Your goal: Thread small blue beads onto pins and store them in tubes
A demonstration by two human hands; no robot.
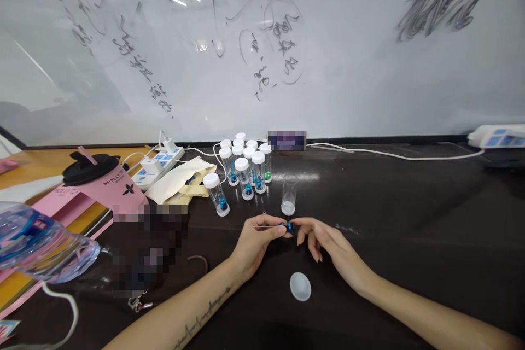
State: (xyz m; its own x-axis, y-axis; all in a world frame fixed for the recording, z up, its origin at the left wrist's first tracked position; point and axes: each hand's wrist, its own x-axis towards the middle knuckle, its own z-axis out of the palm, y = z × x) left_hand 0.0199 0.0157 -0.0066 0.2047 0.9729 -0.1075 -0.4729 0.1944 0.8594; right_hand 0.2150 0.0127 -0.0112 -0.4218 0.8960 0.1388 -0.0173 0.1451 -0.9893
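Note:
My left hand [256, 238] pinches a thin needle or thread that runs across its fingers. Its fingertips meet those of my right hand [324, 240] around several small blue beads [288, 226], held just above the dark table. Directly behind the beads stands an open clear vial [289, 196]. A loose white vial cap [300, 286] lies on the table between my forearms. A cluster of capped clear vials [246, 167] holding blue and green beads stands farther back to the left.
A cream cloth pouch [182, 183] and a white power strip [158, 164] lie left of the vials. A pink box [98, 188] with a black lid, and a plastic water bottle [36, 243], are at the far left. A whiteboard wall [369, 65] rises behind; another power strip [498, 135] sits far right.

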